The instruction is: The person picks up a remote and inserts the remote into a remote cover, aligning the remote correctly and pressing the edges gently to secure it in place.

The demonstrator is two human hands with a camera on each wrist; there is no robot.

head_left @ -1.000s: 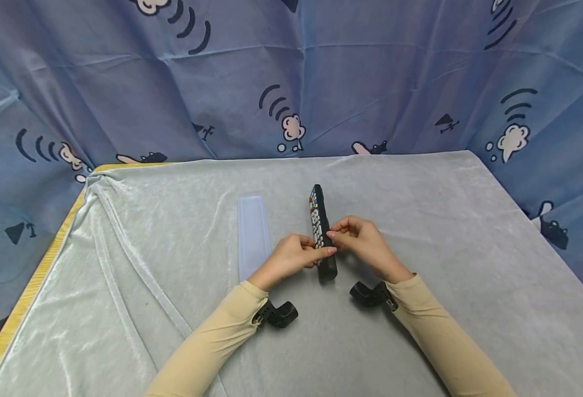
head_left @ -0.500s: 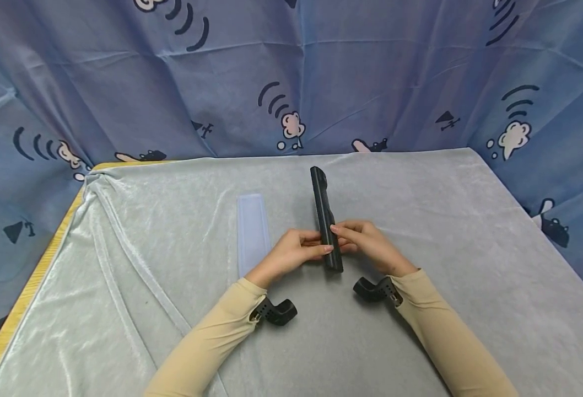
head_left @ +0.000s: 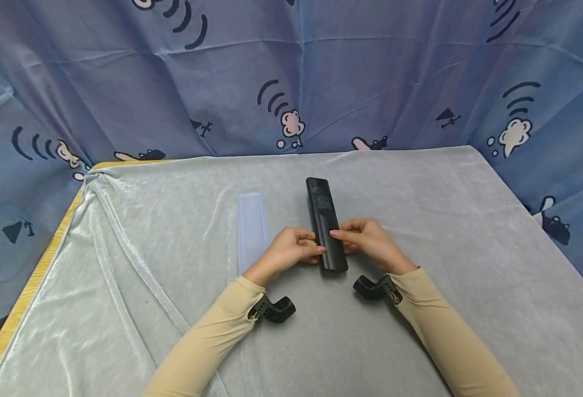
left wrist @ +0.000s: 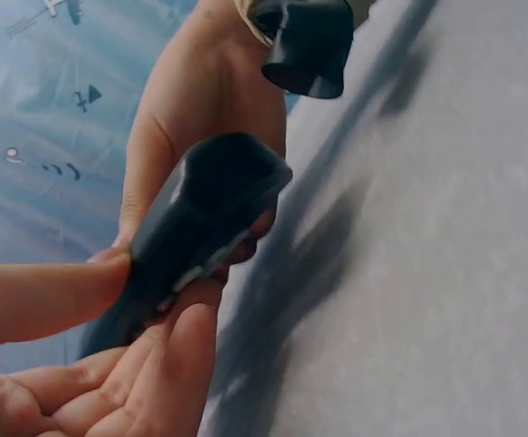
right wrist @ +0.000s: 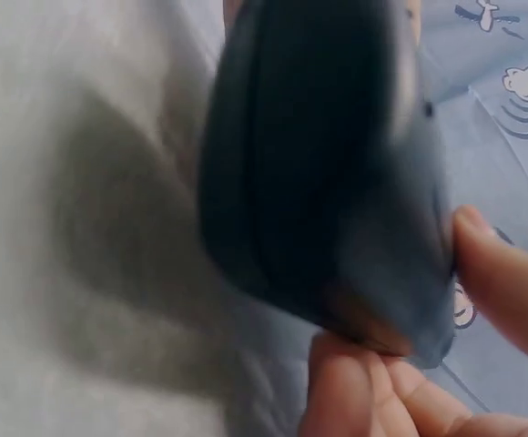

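A black remote control [head_left: 326, 215] is held up over the table, its plain back toward the head camera and its far end tilted away. My left hand [head_left: 287, 252] pinches the left edge near the close end, thumb on the back and fingers underneath. On the opposite edge my right hand [head_left: 371, 242] pinches it too, thumb on the back. In the left wrist view the remote [left wrist: 200, 205] shows end-on, with pale buttons partly visible on its underside. The right wrist view has the remote [right wrist: 328, 182] close up and blurred.
Left of the remote lies a flat, translucent bluish sleeve [head_left: 253, 231], its near end behind the left hand. Grey velvety cloth [head_left: 445, 220] covers the table. A blue patterned curtain [head_left: 371, 71] hangs behind, and yellow wood [head_left: 33, 292] shows along the left edge.
The remote has rolled over between both hands: its button side showed first, then its narrow edge, and now its back faces up. The sleeve has stayed in place.
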